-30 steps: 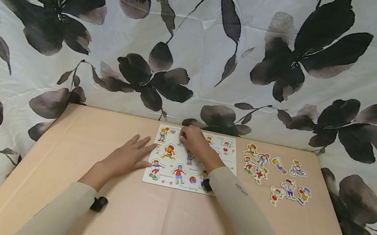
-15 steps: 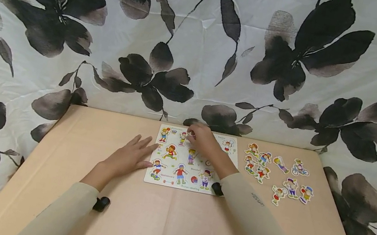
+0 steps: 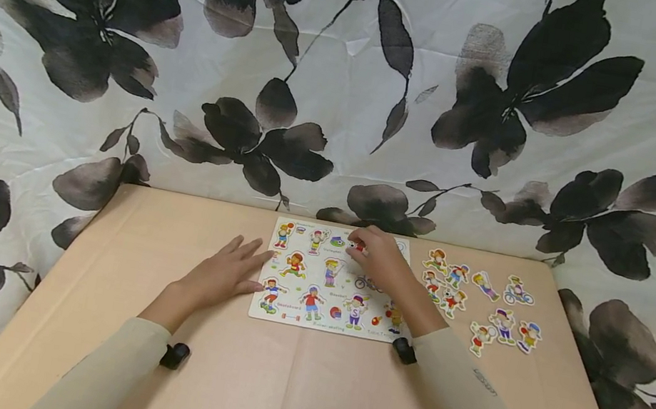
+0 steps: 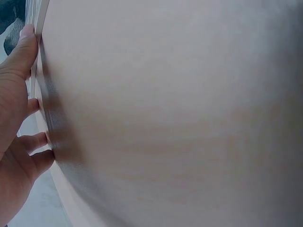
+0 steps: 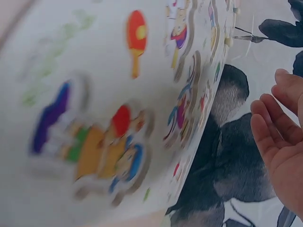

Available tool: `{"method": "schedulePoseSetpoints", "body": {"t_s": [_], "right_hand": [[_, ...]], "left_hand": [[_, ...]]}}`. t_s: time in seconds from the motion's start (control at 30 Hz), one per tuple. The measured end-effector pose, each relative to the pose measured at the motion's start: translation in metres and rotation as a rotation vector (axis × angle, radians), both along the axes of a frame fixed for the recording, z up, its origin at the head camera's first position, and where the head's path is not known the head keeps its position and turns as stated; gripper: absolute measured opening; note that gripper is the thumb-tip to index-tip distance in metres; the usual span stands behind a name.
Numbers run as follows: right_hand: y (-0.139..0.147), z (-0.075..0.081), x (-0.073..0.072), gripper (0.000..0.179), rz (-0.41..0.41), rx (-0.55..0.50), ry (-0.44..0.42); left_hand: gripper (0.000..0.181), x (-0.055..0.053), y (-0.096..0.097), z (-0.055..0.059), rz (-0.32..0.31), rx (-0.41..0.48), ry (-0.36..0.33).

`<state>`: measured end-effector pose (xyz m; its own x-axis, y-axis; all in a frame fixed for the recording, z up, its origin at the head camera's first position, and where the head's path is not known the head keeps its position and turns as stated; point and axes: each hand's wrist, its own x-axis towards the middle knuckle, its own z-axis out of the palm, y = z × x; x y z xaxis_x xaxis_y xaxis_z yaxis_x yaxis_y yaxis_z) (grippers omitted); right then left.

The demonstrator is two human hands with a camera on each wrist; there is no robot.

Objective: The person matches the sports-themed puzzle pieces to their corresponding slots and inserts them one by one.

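A white picture board (image 3: 293,314) with printed figures of children lies at the table's back edge. My left hand (image 3: 219,269) rests flat at its left edge, fingers spread and fairly straight. Over the board's upper right part, my right hand (image 3: 386,265) holds a small, partly hidden puzzle piece (image 3: 359,246) with some red on it between thumb and fingers. In the right wrist view the fingertips of the right hand (image 5: 279,132) lie close together. Raised-looking figures show on the board (image 5: 94,184). The left wrist view has the left hand (image 4: 21,94) along an edge.
Several loose child-shaped puzzle pieces (image 3: 503,324) lie on the table to the right of the board. A peach-coloured cover lies over the table (image 3: 245,386). Behind it hangs a white cloth (image 3: 374,125) with dark flowers.
My right hand has slid rightward along the board's top row, uncovering figures on its left and a bicycle picture in the middle row. The left hand has stayed in place.
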<state>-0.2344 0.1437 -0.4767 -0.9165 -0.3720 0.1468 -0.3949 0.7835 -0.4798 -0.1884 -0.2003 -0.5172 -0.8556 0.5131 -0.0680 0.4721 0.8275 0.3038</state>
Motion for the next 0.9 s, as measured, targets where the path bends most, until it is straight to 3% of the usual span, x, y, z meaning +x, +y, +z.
{"method": "schedulePoseSetpoints", "body": {"t_s": [0.6,0.9], "right_hand": [[0.072,-0.006,0.040,0.029,-0.070,0.027,-0.048],[0.108,-0.017,0.060,0.031,-0.099,0.026,-0.016]], "left_hand": [[0.073,0.002,-0.001,0.003,-0.008,0.006,0.000],[0.074,0.003,-0.003,0.003,-0.005,-0.006,-0.013]]}}
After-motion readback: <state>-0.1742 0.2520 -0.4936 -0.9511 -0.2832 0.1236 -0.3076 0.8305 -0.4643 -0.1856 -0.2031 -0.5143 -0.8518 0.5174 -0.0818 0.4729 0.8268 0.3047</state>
